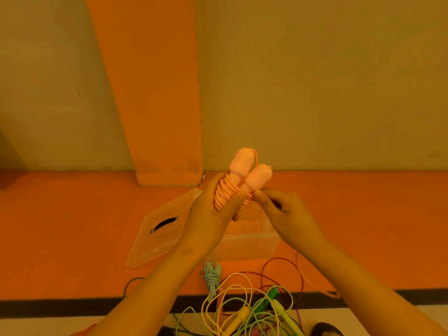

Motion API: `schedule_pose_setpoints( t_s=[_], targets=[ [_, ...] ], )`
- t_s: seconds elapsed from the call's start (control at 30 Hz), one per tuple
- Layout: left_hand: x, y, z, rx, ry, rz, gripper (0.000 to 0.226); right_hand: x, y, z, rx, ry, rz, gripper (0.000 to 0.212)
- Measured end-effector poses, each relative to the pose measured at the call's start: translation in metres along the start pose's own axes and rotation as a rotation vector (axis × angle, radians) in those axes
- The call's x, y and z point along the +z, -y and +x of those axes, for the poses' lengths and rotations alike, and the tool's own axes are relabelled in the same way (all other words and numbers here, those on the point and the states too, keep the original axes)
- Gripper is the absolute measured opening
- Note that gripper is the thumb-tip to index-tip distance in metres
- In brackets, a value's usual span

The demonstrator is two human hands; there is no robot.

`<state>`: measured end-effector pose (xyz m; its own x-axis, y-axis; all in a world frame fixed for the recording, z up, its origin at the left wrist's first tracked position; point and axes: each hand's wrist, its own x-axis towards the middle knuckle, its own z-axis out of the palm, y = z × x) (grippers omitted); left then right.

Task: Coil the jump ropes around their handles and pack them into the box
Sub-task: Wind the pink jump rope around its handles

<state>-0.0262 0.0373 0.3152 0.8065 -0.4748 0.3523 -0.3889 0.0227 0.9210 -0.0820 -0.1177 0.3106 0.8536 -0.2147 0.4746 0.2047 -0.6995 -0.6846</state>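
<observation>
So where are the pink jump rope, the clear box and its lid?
pink jump rope (224,194): head view, on its wound coil.
clear box (249,248): head view, on its front wall.
clear lid (155,246): head view, on its flat top.

2 bare, seemingly sleeveless forearms (155,282)

Left hand (213,214) gripping coiled pink jump rope (232,187), right hand (288,214) pinching its cord, clear box (252,241) beneath
</observation>
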Motion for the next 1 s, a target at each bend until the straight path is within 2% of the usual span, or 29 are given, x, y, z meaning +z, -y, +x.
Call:
schedule_pose_setpoints(
  t_s=[0.13,0.27,0.33,0.43,0.53,0.6,0.8,1.0],
  targets=[
    [-0.003,0.009,0.002,-0.041,-0.052,0.112,0.036,-0.006,-0.002,-0.003,0.133,0.153,-0.190,0.008],
    [-0.017,0.017,0.010,-0.134,-0.109,0.192,0.030,-0.022,-0.004,-0.003,0.127,0.216,-0.382,0.008],
    [-0.020,0.023,0.009,-0.157,-0.030,0.356,0.031,-0.024,0.001,-0.005,0.000,0.206,-0.460,0.013],
    [-0.011,0.029,0.003,-0.155,0.200,0.538,0.038,-0.021,0.002,-0.005,-0.328,0.171,-0.604,0.028],
    [-0.005,0.026,-0.003,-0.164,0.432,0.591,0.033,-0.019,-0.003,-0.005,-0.490,0.247,-0.576,0.030],
    [-0.009,0.022,-0.003,-0.146,0.503,0.587,0.028,-0.018,-0.004,-0.005,-0.503,0.270,-0.520,0.025],
    [-0.007,0.013,-0.010,-0.187,0.618,0.374,0.035,-0.009,-0.002,-0.006,-0.390,0.337,-0.165,0.027],
    [-0.005,0.022,-0.015,-0.197,0.599,0.395,0.030,-0.007,-0.004,-0.005,-0.303,0.380,-0.123,0.022]
  ],
)
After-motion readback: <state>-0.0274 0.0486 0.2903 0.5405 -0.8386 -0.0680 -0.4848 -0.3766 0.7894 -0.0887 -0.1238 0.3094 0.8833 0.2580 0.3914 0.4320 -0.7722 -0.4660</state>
